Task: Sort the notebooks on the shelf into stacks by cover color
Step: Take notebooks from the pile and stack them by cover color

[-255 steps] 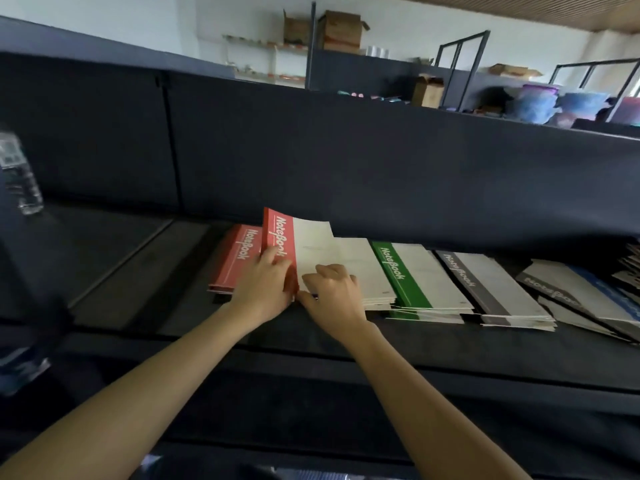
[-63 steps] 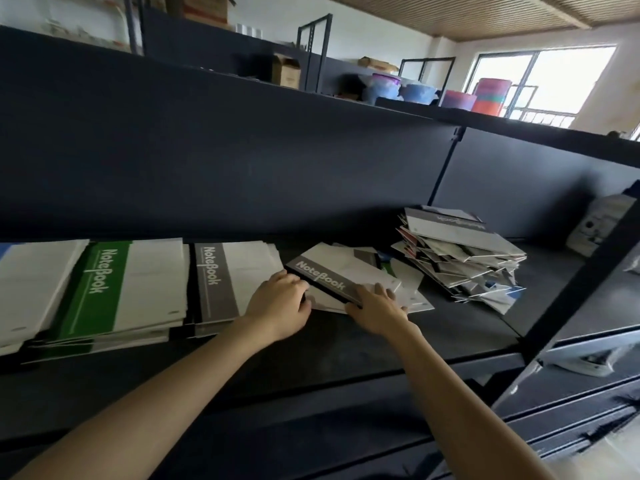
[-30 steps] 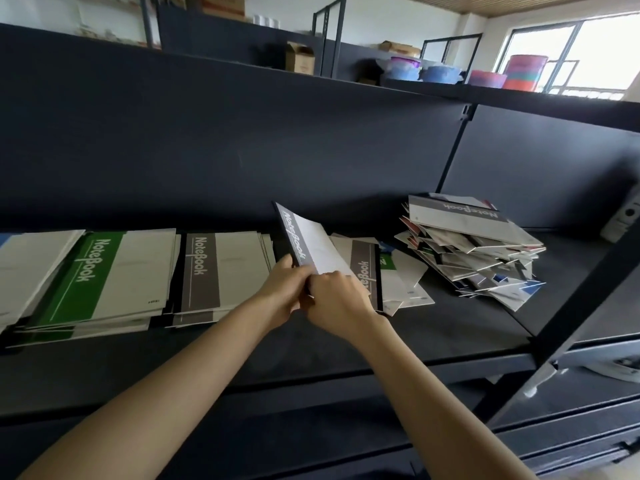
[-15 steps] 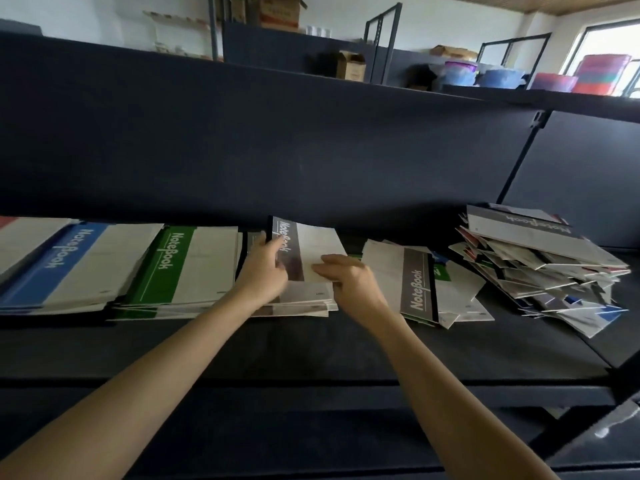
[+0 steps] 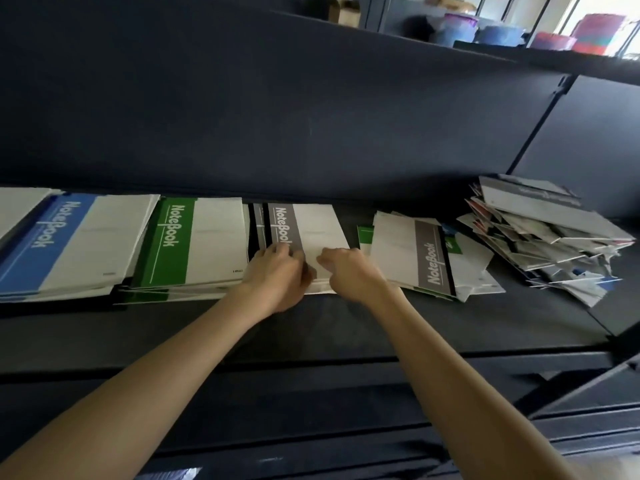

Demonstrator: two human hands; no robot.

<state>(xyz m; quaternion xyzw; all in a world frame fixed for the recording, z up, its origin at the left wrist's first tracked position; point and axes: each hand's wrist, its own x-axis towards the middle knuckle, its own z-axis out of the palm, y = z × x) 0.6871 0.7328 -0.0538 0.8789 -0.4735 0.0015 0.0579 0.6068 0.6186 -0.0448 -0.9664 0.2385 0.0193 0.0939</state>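
A grey-banded notebook (image 5: 311, 233) lies on top of the grey stack at the middle of the dark shelf (image 5: 346, 327). My left hand (image 5: 277, 275) grips its near edge at the grey band. My right hand (image 5: 349, 271) holds the same near edge with bent fingers on the white cover; both thumbs are hidden. To the left lie a green stack (image 5: 194, 244) and a blue stack (image 5: 69, 244). To the right sits a small loose pile topped by another grey notebook (image 5: 429, 261). A tall messy pile of mixed notebooks (image 5: 547, 237) fills the far right.
The shelf's dark back panel (image 5: 311, 116) rises right behind the stacks. A slanted black upright (image 5: 533, 129) crosses behind the messy pile. Boxes and coloured tubs (image 5: 498, 32) stand on the shelf above. Bare shelf runs along the front edge before the stacks.
The grey notebook, lifted from the loose pile a second ago, now lies flat on the grey stack. Both hands have drawn back to its near edge.
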